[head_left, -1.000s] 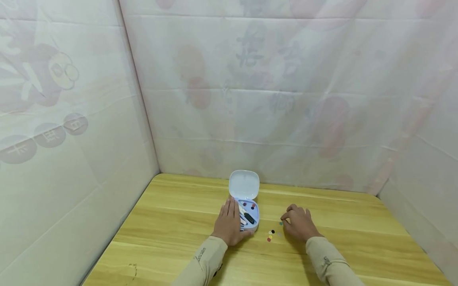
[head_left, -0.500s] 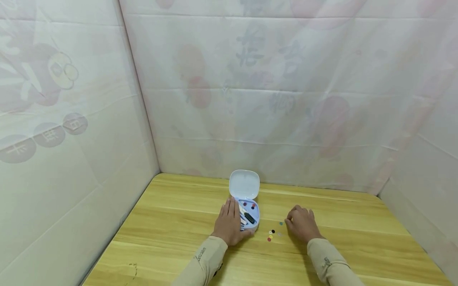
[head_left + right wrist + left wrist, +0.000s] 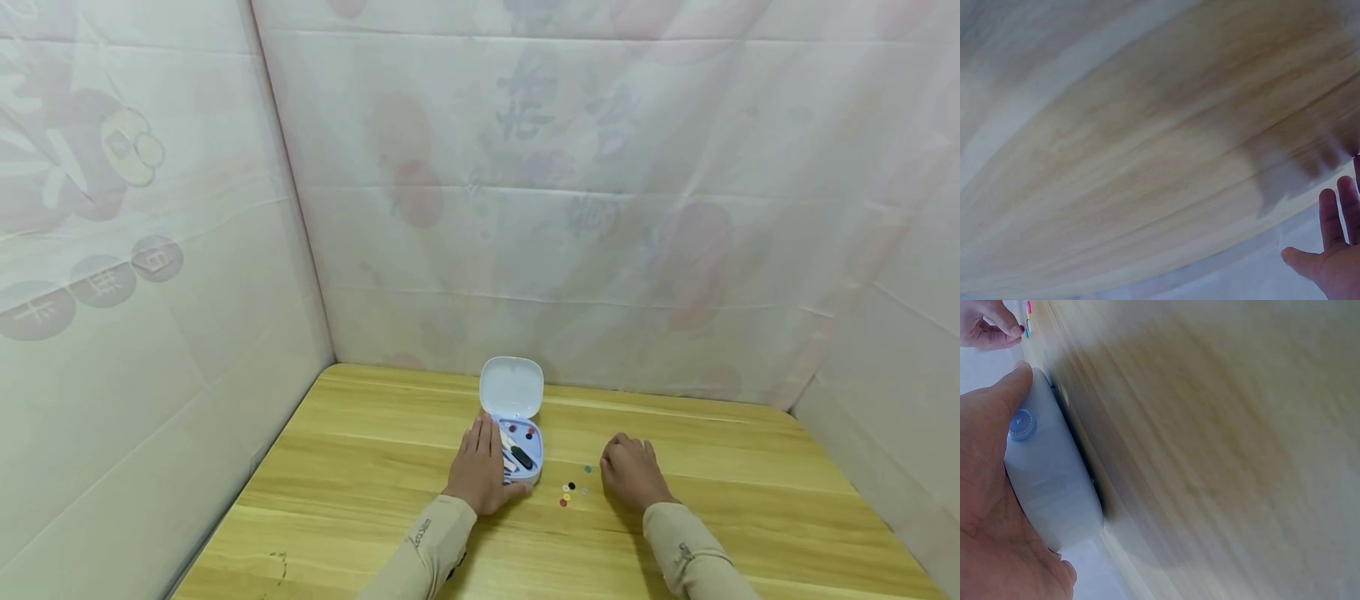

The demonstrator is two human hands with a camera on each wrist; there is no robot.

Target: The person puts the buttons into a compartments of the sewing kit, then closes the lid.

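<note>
In the head view, an open blue-and-white sewing kit box [image 3: 531,457] holds a dark-handled tool [image 3: 521,457] and several buttons. My left hand [image 3: 480,471] grips the box, fingers along its left side and thumb at the front. The left wrist view shows the thumb beside a round blue clasp [image 3: 1022,424]. My right hand [image 3: 632,473] rests on the table, its fingers loosely bent, just right of a teal button [image 3: 588,469]. Several small buttons lie between box and hand, including a black one [image 3: 572,486] and a red one [image 3: 563,502]. A dark speck shows by its fingertips in the left wrist view.
The box's white lid [image 3: 512,387] stands raised behind it. Printed cloth walls [image 3: 450,208] close off the back and sides of the wooden table [image 3: 360,467]. Small dark marks [image 3: 281,565] show on the tabletop at front left.
My right hand has drawn back slightly to the right, away from the teal button, which now lies uncovered. My left hand and the box have stayed in place.
</note>
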